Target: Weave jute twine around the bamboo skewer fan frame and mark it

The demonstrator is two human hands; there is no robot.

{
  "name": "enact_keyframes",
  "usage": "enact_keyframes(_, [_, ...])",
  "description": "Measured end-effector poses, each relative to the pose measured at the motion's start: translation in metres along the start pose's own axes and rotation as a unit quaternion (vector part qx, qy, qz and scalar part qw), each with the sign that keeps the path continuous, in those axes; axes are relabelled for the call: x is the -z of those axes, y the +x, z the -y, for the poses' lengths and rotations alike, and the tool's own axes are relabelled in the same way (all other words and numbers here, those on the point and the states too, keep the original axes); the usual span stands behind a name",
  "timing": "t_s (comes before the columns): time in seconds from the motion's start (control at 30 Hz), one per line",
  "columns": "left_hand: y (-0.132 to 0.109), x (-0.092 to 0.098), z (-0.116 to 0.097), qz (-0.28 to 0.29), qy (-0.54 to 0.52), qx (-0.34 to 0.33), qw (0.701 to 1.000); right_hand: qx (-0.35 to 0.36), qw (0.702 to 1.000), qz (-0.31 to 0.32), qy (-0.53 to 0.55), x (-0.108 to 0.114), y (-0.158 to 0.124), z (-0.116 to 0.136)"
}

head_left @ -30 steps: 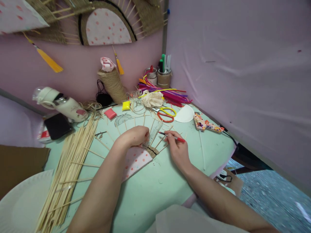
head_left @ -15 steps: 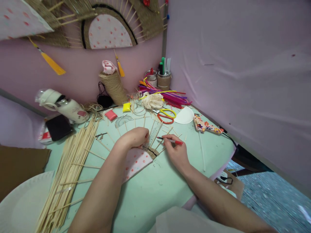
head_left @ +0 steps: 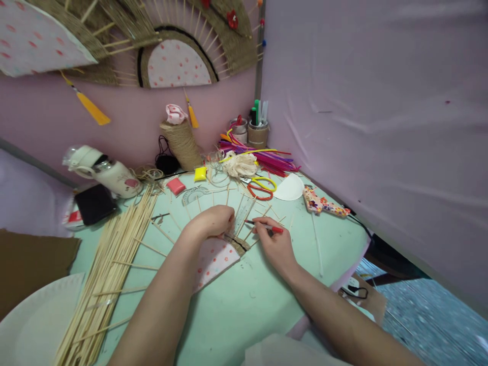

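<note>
A half-round fan piece [head_left: 215, 260] lies on the table, covered in white cloth with red dots and edged with twine and a black line. Thin wooden sticks fan outward from it. My left hand [head_left: 216, 220] rests over its upper edge, fingers curled against a clear ruler [head_left: 245, 209] that lies along the sticks. In my right hand [head_left: 277, 249] is a red-and-black pen [head_left: 275, 229], its tip pointing left close to the ruler. My left forearm hides part of the fan.
A bundle of sticks [head_left: 114, 254] and a paper plate [head_left: 41, 325] lie left. Behind are a bottle [head_left: 112, 175], a twine spool [head_left: 181, 142], scissors [head_left: 261, 191] and pipe cleaners [head_left: 267, 157]. A flower-patterned glue gun [head_left: 324, 203] lies right. Finished fans [head_left: 179, 66] hang above.
The camera view has tilted slightly, so the background sits a little lower. Both hands stay nearly in place; the pen has shifted slightly left.
</note>
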State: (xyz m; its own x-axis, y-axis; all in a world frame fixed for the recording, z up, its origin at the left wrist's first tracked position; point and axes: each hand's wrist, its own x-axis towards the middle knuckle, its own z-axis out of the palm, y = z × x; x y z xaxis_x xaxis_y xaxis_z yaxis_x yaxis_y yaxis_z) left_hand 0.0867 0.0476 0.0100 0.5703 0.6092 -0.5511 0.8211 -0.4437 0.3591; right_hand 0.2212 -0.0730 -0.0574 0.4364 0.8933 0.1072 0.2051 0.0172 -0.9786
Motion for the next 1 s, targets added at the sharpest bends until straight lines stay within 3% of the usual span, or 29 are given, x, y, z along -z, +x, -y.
enact_keyframes(1.0, [0.0022, -0.0019, 0.0021, -0.007, 0.028, -0.001, 1.0, -0.019, 1.0, 0.003, -0.006, 0.0003, 0.0003, 0.0019])
